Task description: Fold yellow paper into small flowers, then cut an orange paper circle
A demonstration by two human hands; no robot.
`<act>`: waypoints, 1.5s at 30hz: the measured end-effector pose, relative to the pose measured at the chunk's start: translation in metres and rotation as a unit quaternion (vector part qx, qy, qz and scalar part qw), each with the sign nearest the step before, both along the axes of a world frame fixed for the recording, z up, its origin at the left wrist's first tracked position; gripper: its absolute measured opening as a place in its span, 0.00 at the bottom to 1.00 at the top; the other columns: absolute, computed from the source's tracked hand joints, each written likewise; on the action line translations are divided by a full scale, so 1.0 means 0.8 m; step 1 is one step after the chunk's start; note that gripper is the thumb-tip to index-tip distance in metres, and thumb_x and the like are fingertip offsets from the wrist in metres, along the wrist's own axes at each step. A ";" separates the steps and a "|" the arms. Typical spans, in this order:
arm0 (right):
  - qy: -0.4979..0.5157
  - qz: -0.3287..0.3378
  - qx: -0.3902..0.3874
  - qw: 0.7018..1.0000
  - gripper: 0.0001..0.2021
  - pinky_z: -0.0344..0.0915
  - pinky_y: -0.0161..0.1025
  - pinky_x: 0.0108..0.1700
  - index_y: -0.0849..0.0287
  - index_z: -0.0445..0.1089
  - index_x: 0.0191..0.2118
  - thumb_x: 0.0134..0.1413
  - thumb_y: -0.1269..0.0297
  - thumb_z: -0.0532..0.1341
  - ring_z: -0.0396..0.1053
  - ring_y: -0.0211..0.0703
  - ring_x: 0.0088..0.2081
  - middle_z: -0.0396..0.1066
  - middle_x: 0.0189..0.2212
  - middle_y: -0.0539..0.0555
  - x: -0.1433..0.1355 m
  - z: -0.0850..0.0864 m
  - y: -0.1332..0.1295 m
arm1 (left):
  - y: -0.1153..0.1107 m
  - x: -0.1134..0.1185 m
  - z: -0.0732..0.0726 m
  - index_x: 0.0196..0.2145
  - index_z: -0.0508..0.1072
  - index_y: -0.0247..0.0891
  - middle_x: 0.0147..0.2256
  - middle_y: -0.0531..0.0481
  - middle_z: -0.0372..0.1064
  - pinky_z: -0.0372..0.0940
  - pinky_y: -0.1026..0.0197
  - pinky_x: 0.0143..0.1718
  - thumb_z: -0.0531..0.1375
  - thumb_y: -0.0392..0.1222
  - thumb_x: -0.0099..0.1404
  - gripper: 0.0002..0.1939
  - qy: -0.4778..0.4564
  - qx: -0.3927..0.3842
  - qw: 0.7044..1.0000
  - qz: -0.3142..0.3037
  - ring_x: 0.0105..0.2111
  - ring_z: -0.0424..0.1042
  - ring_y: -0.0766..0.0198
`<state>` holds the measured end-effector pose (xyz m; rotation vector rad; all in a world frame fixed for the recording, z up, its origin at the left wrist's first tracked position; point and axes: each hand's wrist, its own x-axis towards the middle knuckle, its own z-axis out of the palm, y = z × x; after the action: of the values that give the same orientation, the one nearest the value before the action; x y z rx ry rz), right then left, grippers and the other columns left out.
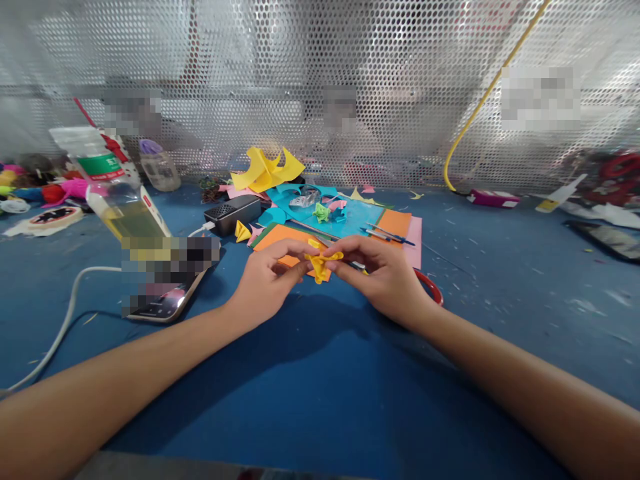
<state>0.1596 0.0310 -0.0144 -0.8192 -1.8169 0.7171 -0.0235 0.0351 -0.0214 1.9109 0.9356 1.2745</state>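
Between my two hands is a small folded yellow paper piece [319, 268] with several rounded petal-like points. My left hand [265, 277] pinches its left side with thumb and forefinger. On the other side, my right hand [383, 273] grips it the same way. The piece is held above the blue table, in front of orange paper sheets [287, 235]. Behind my right hand lies a pair of scissors with a red handle [431, 288], mostly hidden. Beyond my left hand sits another folded yellow paper piece [243, 231].
A phone [173, 293] with a white cable [75, 293], a bottle of yellowish liquid [127, 213] and a black box [235, 213] stand left. Blue paper [350, 217], pens [387, 235] and yellow scraps [267, 172] lie ahead, before a perforated metal screen [400, 87].
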 end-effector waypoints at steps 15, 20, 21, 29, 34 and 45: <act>-0.050 -0.029 0.076 0.995 0.08 0.66 0.36 0.32 0.58 0.65 0.27 0.46 0.63 0.65 0.67 0.37 0.28 0.69 0.26 0.50 0.003 0.000 0.001 | -0.003 0.001 0.001 0.40 0.72 0.39 0.31 0.50 0.71 0.67 0.68 0.25 0.55 0.33 0.60 0.11 0.004 -0.024 0.999 -0.037 0.23 0.68 0.71; -0.060 -0.023 0.088 0.994 0.09 0.65 0.35 0.30 0.57 0.62 0.25 0.47 0.64 0.64 0.65 0.36 0.27 0.67 0.25 0.49 0.003 -0.001 -0.002 | -0.006 0.002 0.001 0.41 0.72 0.39 0.30 0.50 0.71 0.67 0.69 0.24 0.54 0.34 0.61 0.11 0.025 -0.027 0.999 -0.023 0.25 0.68 0.70; -0.061 -0.025 0.088 0.994 0.09 0.65 0.35 0.30 0.57 0.62 0.25 0.47 0.65 0.63 0.65 0.36 0.27 0.66 0.25 0.49 0.002 -0.001 -0.002 | -0.006 0.002 0.002 0.41 0.72 0.39 0.30 0.50 0.70 0.66 0.69 0.24 0.54 0.34 0.61 0.12 0.025 -0.029 0.999 -0.021 0.24 0.68 0.70; -0.041 -0.036 0.062 0.997 0.05 0.69 0.35 0.32 0.58 0.67 0.30 0.47 0.64 0.64 0.69 0.37 0.27 0.71 0.26 0.50 0.001 0.000 -0.003 | -0.005 0.001 0.000 0.42 0.72 0.38 0.30 0.50 0.71 0.66 0.70 0.23 0.55 0.36 0.61 0.11 0.020 -0.010 1.000 -0.013 0.23 0.69 0.71; -0.002 -0.030 0.032 0.999 0.09 0.69 0.36 0.31 0.58 0.67 0.27 0.44 0.60 0.66 0.70 0.38 0.28 0.72 0.25 0.50 0.001 0.001 -0.002 | -0.009 0.002 0.004 0.43 0.69 0.38 0.40 0.46 0.70 0.68 0.69 0.25 0.55 0.38 0.62 0.11 -0.007 0.000 1.000 -0.008 0.31 0.70 0.68; -0.007 -0.062 0.091 0.994 0.09 0.68 0.38 0.32 0.57 0.63 0.24 0.46 0.65 0.65 0.69 0.39 0.29 0.70 0.26 0.51 -0.002 -0.007 -0.004 | -0.015 0.004 0.012 0.32 0.71 0.37 0.42 0.45 0.67 0.70 0.65 0.29 0.64 0.41 0.54 0.08 0.033 0.166 0.983 0.072 0.43 0.69 0.59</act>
<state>0.1582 0.0275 -0.0198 -0.8096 -1.7975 0.4598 -0.0201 0.0233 -0.0119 2.1840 0.9567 1.5395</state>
